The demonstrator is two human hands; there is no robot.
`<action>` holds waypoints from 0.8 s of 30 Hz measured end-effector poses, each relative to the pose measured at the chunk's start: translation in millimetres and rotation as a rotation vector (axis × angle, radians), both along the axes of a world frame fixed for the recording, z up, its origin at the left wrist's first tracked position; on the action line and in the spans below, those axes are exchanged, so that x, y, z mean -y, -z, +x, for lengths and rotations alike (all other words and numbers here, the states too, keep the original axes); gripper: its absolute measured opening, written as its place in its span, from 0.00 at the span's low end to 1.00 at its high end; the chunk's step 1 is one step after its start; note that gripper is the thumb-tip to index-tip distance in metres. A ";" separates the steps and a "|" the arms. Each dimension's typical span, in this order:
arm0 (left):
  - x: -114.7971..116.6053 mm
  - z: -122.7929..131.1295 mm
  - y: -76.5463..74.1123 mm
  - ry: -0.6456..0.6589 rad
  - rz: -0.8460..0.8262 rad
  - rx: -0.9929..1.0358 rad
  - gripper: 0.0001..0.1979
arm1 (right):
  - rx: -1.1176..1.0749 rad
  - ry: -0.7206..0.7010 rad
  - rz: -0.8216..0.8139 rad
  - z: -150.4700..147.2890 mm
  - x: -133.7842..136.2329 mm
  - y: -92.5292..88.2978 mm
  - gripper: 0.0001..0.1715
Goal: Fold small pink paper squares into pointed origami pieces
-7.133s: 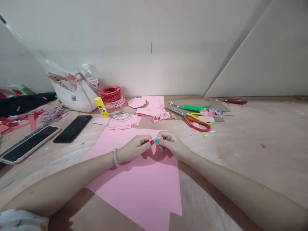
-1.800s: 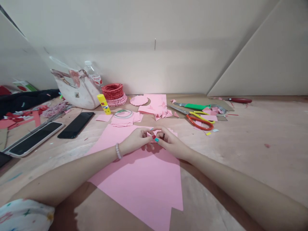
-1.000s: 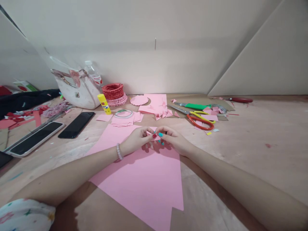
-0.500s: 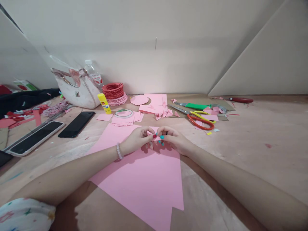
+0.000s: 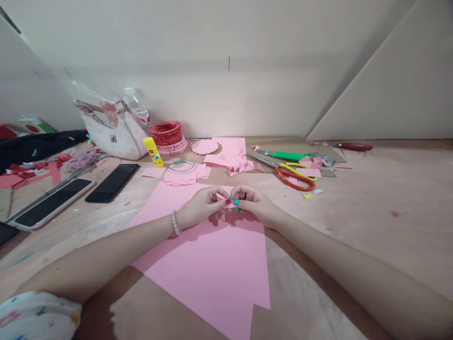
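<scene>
My left hand (image 5: 203,206) and my right hand (image 5: 255,204) meet over the far end of a large pink paper sheet (image 5: 208,264) lying on the table. Both pinch a small folded pink paper piece (image 5: 229,200) between thumbs and fingertips. The piece is mostly hidden by the fingers. A bead bracelet sits on my left wrist. Nails are red on the left hand and teal on the right.
Beyond the hands lie small pink squares (image 5: 184,176), a tape ring (image 5: 181,166), a glue stick (image 5: 153,152), cut pink triangles (image 5: 240,166), orange-handled scissors (image 5: 292,177) and green-handled scissors (image 5: 288,156). Two phones (image 5: 111,182) (image 5: 49,203) and a white handbag (image 5: 113,132) sit at left.
Both hands stay together over the pink sheet, fingers shifting slightly on the small folded piece. Since seven seconds ago the hands sit a little farther up the sheet.
</scene>
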State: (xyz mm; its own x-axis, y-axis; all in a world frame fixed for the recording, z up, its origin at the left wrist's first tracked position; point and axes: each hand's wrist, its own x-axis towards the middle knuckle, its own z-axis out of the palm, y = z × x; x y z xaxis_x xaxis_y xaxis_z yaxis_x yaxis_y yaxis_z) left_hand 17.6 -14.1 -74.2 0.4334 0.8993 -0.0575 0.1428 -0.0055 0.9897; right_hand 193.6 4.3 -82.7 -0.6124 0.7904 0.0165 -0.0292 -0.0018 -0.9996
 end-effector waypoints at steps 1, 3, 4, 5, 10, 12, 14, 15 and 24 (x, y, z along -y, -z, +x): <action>0.4 0.4 -0.6 -0.004 0.001 -0.006 0.15 | 0.004 0.000 -0.004 -0.2 0.2 -0.3 0.08; 1.2 1.1 -1.9 -0.018 -0.005 -0.023 0.15 | 0.007 0.015 -0.002 -0.7 1.0 -1.1 0.08; 1.5 1.3 -2.5 -0.027 -0.009 -0.034 0.15 | 0.007 0.030 0.005 -1.0 1.5 -1.5 0.09; 1.7 1.3 -3.1 -0.035 -0.012 -0.046 0.16 | 0.009 0.051 0.015 -1.5 2.0 -1.9 0.09; -0.4 -0.4 -4.1 -0.114 0.015 -0.070 0.17 | 0.026 0.161 0.042 -3.6 1.2 -0.6 0.13; -2.2 -1.5 -2.9 -0.153 0.026 -0.048 0.17 | 0.034 0.182 0.040 -4.0 -0.8 2.2 0.13; -3.5 -2.1 -1.3 -0.165 0.029 -0.023 0.17 | 0.056 0.188 0.036 -4.3 -2.7 4.9 0.12; -3.8 -2.2 -0.7 -0.165 0.027 -0.013 0.17 | 0.074 0.189 0.036 -4.3 -3.3 5.8 0.12; -0.4 1.7 -7.2 -0.137 -0.025 -0.079 0.18 | 0.404 0.365 0.613 -1.9 1.4 10.7 0.07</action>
State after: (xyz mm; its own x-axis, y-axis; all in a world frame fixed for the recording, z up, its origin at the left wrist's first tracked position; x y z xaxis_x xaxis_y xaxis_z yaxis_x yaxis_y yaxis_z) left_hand 19.3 -13.7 -67.0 0.3001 0.9476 -0.1098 0.2180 0.0439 0.9750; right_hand 191.7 2.9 -93.4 -0.3699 0.8631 0.3437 0.4401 0.4886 -0.7534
